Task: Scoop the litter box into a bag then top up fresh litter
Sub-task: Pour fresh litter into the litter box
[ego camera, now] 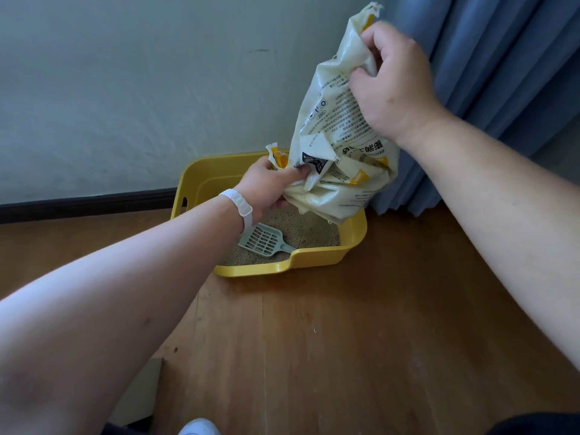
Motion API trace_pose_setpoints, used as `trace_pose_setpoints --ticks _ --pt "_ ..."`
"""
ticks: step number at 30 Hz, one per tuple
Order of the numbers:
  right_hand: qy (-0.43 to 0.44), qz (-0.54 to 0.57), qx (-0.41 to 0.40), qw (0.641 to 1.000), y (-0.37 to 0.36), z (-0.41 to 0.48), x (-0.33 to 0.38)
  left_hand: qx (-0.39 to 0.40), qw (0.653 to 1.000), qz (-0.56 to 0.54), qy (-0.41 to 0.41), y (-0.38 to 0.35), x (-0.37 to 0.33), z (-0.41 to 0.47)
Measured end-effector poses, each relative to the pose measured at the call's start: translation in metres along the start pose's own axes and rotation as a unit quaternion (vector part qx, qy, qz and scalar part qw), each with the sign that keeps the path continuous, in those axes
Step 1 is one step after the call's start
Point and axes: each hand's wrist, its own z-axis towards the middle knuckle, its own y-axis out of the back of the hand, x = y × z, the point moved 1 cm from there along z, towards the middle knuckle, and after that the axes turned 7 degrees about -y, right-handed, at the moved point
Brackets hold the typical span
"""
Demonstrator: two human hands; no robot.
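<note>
Brown wooden plank flooring (345, 340) is being stood on. The white toe of a shoe (199, 427) is showing at the nearest edge, and a flat piece of brown cardboard (141, 394) is lying just to its left. Farther out, a yellow rectangular plastic litter box (317, 257) is being kept on the floor, below the left fingers. It is being partly filled by beige granular litter (314, 230). A grey-green slotted plastic scoop (263, 241) is being left flat on that litter, under the left fingertips and on the near side, with its handle pointing at the notch in the front rim.

Above the box, a cream woven-plastic litter bag with yellow patches and dark print (339, 136) is being held up at a slant by two bare hands. Its lower end is being gripped by the left hand (270, 186), whose fingers (299, 174) are being curled tightly into bunched material; a white band (237, 204) is being worn on that wrist. Its upper end is being clutched by the right hand (392, 86), whose fingers (372, 34) are being closed round a gathered fold, well above and to the right of the left fingers. The crumpled lowest fold is hanging just under the left fingers, over the far right part of the litter; whether it is touching the box cannot be told.

Beyond the fingers, a white plastered wall (157, 89) with a dark skirting strip (88, 202) is being faced, and a blue pleated curtain (502, 58) is hanging behind the right hand.
</note>
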Motion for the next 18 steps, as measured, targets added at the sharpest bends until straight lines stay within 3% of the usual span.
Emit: trace_pose_setpoints --ticks 18 --pt "0.037 0.018 0.006 0.999 -0.046 0.002 0.034 -0.058 0.998 0.013 -0.017 0.067 -0.005 -0.007"
